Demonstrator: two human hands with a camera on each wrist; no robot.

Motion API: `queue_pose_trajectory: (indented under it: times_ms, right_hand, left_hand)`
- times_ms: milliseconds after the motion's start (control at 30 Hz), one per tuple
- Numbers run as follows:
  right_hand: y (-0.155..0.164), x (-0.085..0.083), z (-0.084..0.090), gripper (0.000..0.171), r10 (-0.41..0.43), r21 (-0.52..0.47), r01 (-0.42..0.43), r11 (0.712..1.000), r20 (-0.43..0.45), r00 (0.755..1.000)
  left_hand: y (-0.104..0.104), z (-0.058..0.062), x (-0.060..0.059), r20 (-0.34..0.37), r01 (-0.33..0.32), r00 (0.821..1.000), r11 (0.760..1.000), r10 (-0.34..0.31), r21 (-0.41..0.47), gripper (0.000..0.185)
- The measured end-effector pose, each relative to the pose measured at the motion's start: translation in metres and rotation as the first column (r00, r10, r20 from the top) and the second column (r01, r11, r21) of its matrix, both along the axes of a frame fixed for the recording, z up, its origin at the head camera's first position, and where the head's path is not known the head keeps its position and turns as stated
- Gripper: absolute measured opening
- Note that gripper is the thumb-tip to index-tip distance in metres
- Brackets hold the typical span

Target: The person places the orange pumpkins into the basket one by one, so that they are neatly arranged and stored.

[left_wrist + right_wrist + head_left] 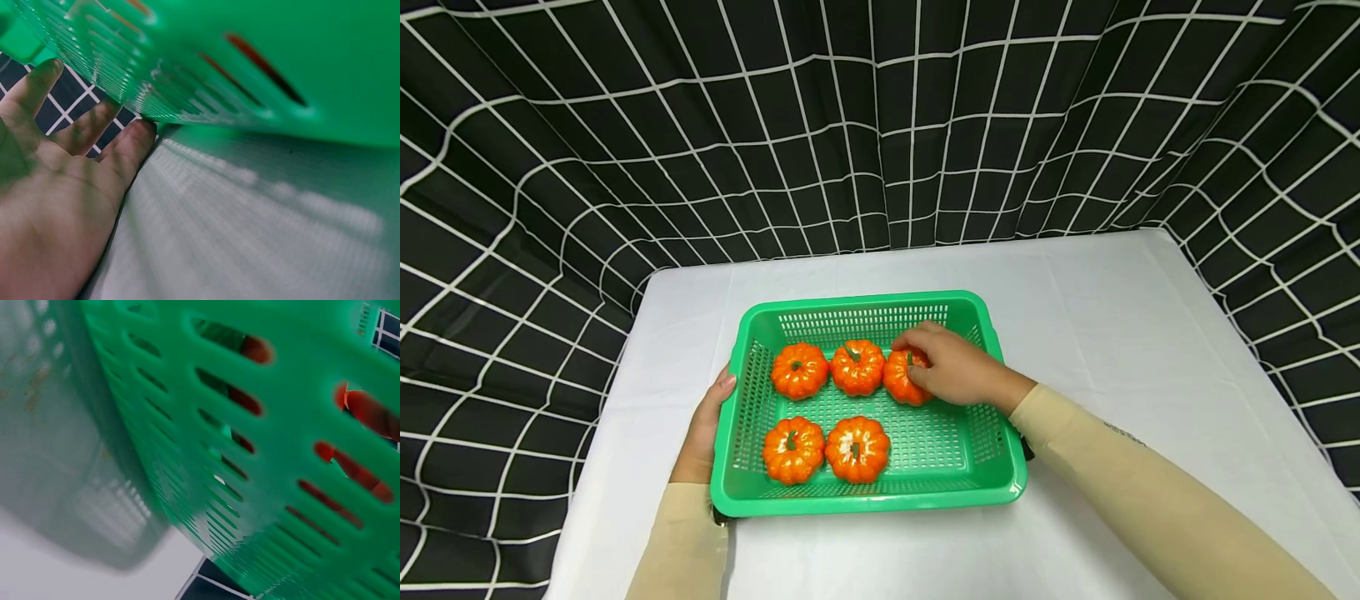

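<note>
Several small orange pumpkins with green stems lie in a green plastic basket [925, 498] in the head view. My right hand [958, 367] reaches over the basket's right side and grips the pumpkin [901, 385] at the right end of the back row, fingers behind it and thumb in front. Beside that one sit the middle pumpkin [857, 367] and the left pumpkin [800, 371]. Two front pumpkins, one [793, 450] left of the other [857, 450], sit nearer. At the basket's left side, my left hand [69, 169] rests with its fingers extended against the slotted wall [187, 69].
The basket stands on a table with a white cloth [1097, 333]. A black curtain with a white grid [820, 142] surrounds the table's back and sides. In the right wrist view, the basket's slotted wall [287, 425] hides most of the right hand.
</note>
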State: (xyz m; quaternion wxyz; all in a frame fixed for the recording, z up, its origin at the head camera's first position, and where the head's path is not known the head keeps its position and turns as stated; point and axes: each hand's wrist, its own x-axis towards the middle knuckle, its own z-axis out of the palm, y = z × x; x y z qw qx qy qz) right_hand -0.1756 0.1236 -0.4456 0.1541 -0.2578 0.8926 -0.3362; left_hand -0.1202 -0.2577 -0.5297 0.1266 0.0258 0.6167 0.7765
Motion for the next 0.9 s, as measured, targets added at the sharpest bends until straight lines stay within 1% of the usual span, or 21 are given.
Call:
queue_pose_trajectory:
  times_ms: [67, 100, 167, 367, 633, 900]
  right_hand:
    - [-0.0007, -0.0002, -0.0011, 0.039, -0.006, 0.006, 0.006, 1.0, 0.003, 1.0]
    - [-0.0009, -0.0005, -0.0016, 0.039, -0.01, 0.006, 0.01, 1.0, 0.007, 1.0]
    - [-0.0013, -0.0007, -0.0024, 0.039, -0.017, 0.008, 0.017, 1.0, 0.005, 1.0]
    - [-0.0025, -0.0018, -0.003, 0.039, -0.053, 0.021, 0.053, 0.998, 0.0, 0.999]
    - [-0.0046, -0.0024, -0.0045, 0.04, -0.068, 0.082, 0.066, 0.994, 0.02, 0.997]
    - [-0.0056, -0.0011, -0.0038, 0.034, -0.094, 0.067, 0.094, 0.993, -0.004, 0.996]
  left_hand:
    - [0.0043, 0.0063, 0.0029, 0.022, -0.019, 1.0, 1.0, 0.02, -0.009, 0.072]
    - [0.0051, 0.008, 0.0045, 0.036, -0.016, 0.999, 1.0, 0.016, -0.008, 0.072]
    - [0.0065, 0.0099, 0.0055, 0.041, -0.024, 0.999, 1.0, 0.024, -0.012, 0.072]
    - [0.0063, 0.0088, 0.0052, 0.03, -0.015, 0.999, 1.0, 0.014, 0.009, 0.071]
    - [0.0059, 0.0079, 0.0053, 0.026, -0.016, 1.0, 1.0, 0.015, 0.014, 0.071]
    - [0.0059, 0.0071, 0.0047, 0.037, -0.025, 0.999, 1.0, 0.025, -0.001, 0.073]
